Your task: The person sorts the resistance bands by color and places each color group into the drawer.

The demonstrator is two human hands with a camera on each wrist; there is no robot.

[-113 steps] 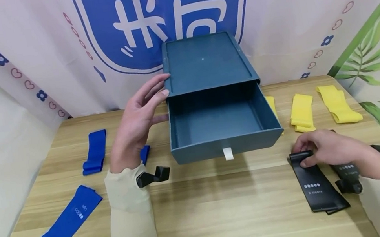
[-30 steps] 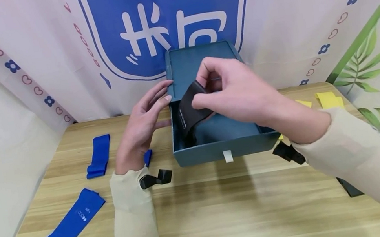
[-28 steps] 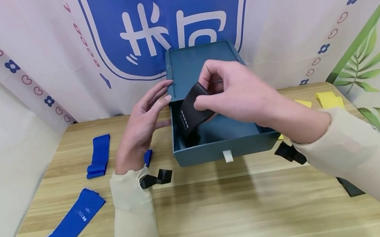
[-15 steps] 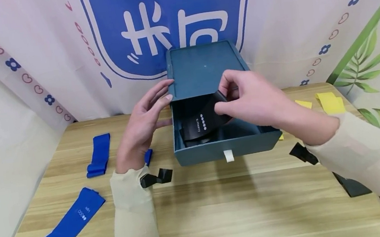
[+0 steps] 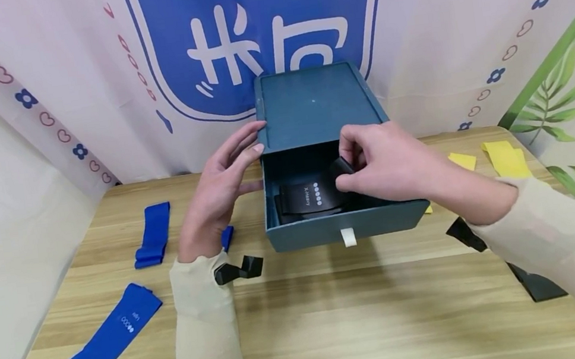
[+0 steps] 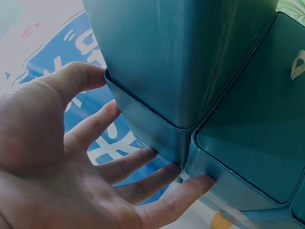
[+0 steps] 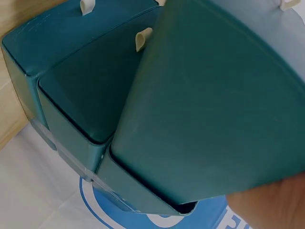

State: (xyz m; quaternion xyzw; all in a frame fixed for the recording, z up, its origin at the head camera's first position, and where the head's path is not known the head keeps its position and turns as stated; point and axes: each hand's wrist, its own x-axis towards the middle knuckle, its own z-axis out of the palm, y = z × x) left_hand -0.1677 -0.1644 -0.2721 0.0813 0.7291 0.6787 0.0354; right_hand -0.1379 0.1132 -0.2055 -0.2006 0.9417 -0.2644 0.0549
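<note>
A black resistance band marked "X-Heavy" lies along the left part of the pulled-out top drawer. My right hand reaches into this drawer and pinches the band's right end between thumb and fingers. More black band shows underneath it. Against the left side of the dark teal drawer unit rests my left hand, fingers spread and touching the casing. In the left wrist view the thumb and fingertips of that hand meet the unit's edges. The right wrist view shows only part of the right hand.
Blue bands lie left of the unit, one partly behind my left wrist. Yellow bands lie at the right rear. Other black bands are partly under my right forearm. Closed lower drawers with pull tabs show below. A printed curtain hangs behind.
My right hand took a black band from the table's right side and carried it left into the drawer. It then moved down and right, and the band now lies flatter. My left hand has stayed put.
</note>
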